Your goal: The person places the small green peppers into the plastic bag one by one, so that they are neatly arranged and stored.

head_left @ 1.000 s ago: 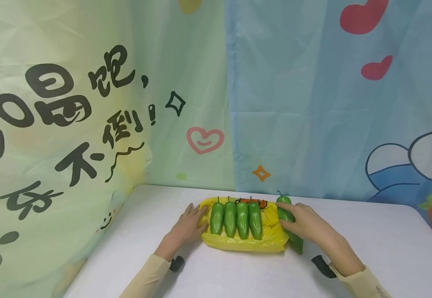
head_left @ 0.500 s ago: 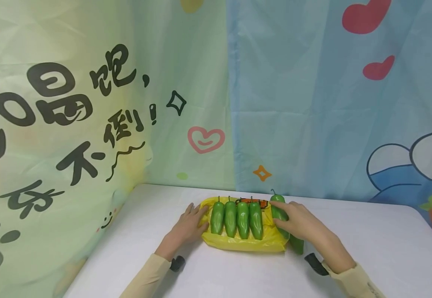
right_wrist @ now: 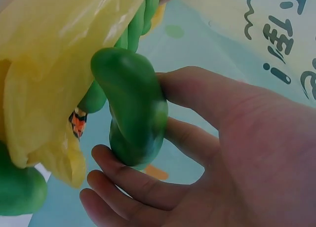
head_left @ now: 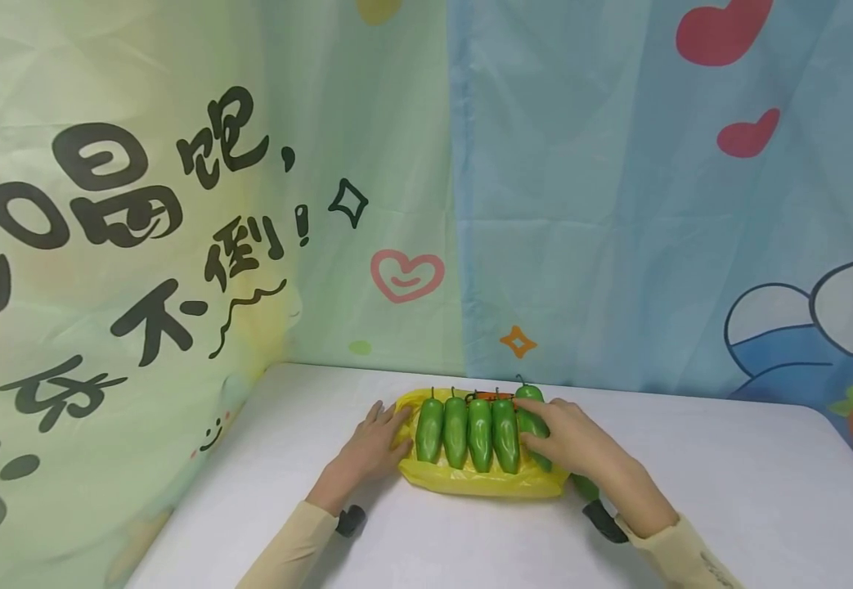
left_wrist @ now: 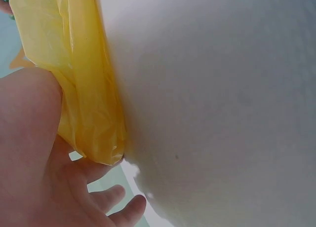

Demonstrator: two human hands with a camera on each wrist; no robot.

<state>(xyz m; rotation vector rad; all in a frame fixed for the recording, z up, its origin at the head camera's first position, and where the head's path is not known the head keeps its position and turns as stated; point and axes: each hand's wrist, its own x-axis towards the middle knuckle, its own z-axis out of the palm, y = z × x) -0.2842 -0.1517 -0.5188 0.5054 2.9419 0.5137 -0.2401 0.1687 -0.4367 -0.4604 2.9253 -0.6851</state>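
A yellow plastic bag [head_left: 481,484], spread out flat and bulky, sits on the white table. Along it several glossy green peppers [head_left: 429,429] lie side by side, stems pointing away. At the bag's left end my left hand [head_left: 374,446] grips the plastic [left_wrist: 94,89], thumb in front and fingers behind. My right hand [head_left: 576,435] holds another green pepper [right_wrist: 133,98] between thumb and fingers, over the bag at the right end of the row. One more green pepper [head_left: 585,488] lies right of the bag, mostly hidden by the right forearm.
An orange patterned patch [head_left: 487,397] shows behind the row, at the bag's back edge. The white table [head_left: 455,544] extends on both sides and to the front. A printed cloth [head_left: 558,204] hangs right behind the table's back edge.
The right hand has carried its pepper leftward, from the bag's right edge to beside the rightmost pepper of the row. My left hand has stayed in place.
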